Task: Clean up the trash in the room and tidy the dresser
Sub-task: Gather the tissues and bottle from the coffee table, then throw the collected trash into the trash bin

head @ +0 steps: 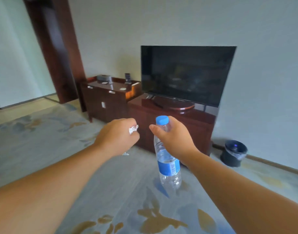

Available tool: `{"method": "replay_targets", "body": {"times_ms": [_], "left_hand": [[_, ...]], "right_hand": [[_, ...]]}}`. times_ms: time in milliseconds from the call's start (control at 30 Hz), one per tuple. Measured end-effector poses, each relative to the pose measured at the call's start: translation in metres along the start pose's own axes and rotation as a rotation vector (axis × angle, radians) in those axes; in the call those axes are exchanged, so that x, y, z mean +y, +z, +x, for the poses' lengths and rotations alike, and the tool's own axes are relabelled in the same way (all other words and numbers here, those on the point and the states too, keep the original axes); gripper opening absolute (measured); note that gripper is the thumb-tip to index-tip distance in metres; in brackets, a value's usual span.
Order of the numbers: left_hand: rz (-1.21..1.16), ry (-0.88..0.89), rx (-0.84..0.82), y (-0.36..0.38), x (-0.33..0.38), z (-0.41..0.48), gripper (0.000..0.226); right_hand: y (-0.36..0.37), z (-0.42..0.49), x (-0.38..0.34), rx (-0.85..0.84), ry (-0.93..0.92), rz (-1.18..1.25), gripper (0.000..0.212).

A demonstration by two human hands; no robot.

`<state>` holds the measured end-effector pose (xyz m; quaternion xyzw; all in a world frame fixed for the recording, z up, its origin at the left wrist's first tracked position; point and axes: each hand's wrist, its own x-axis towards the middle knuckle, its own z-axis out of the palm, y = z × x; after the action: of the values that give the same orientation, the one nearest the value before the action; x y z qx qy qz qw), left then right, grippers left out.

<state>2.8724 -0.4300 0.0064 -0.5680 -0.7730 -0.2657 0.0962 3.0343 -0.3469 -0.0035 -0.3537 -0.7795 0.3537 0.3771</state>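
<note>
My right hand (174, 137) grips a clear plastic water bottle (169, 164) by its neck; the bottle has a blue cap and blue label and hangs upright above the carpet. My left hand (117, 136) is closed around crumpled white paper (133, 129), with a scrap showing below the fist. Both hands are held out in front of me, side by side. A black trash bin (234, 153) with a plastic liner stands on the floor by the wall, to the right of the hands. The dark wooden dresser (104, 98) stands at the back left with small items on top.
A television (185, 73) sits on a low dark wooden cabinet (200, 120) straight ahead. A grey box (104, 78) and a small dark stand (127, 77) rest on the dresser. A dark door frame (57, 48) rises at the left. Patterned carpet (111, 191) covers the floor.
</note>
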Motion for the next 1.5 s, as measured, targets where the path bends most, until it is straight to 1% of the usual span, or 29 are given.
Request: {"method": "replay_targets", "body": {"times_ms": [167,267,367,400,500,600,667,733,967,1033,1167,1267,1500], "left_hand": [[-0.048,0.186,-0.025,0.070,0.119,0.064,0.009],[-0.087,0.254,-0.043,0.114,0.189,0.101,0.010],[-0.110,0.300,-0.050,0.150,0.254,0.134,0.020],[-0.116,0.316,-0.054,0.160,0.273,0.144,0.022],[-0.127,0.362,-0.077,0.187,0.323,0.176,0.014],[-0.146,0.414,-0.093,0.216,0.363,0.207,0.016],[-0.164,0.456,-0.106,0.234,0.384,0.226,0.016],[-0.189,0.483,-0.136,0.256,0.401,0.247,0.022],[-0.277,0.506,-0.204,0.340,0.438,0.341,0.033],[-0.313,0.528,-0.219,0.362,0.446,0.378,0.030],[-0.378,0.571,-0.239,0.399,0.466,0.452,0.012],[-0.407,0.578,-0.259,0.427,0.481,0.496,0.011],[-0.383,0.559,-0.331,0.509,0.511,0.578,0.014]], "right_hand": [[-0.118,0.021,0.070,0.149,0.072,-0.058,0.027],[-0.189,0.039,0.110,0.204,0.109,-0.095,0.028],[-0.253,0.059,0.145,0.244,0.127,-0.141,0.032],[-0.272,0.065,0.155,0.256,0.128,-0.143,0.032],[-0.322,0.080,0.185,0.300,0.146,-0.129,0.032],[-0.361,0.096,0.215,0.350,0.177,-0.107,0.027],[-0.380,0.108,0.235,0.380,0.203,-0.095,0.024],[-0.395,0.122,0.255,0.403,0.226,-0.104,0.025],[-0.433,0.203,0.322,0.455,0.302,-0.158,0.027],[-0.444,0.235,0.338,0.487,0.309,-0.188,0.027],[-0.466,0.298,0.364,0.543,0.333,-0.220,0.028],[-0.480,0.338,0.388,0.574,0.352,-0.229,0.028],[-0.517,0.423,0.468,0.570,0.376,-0.240,0.030]]}}
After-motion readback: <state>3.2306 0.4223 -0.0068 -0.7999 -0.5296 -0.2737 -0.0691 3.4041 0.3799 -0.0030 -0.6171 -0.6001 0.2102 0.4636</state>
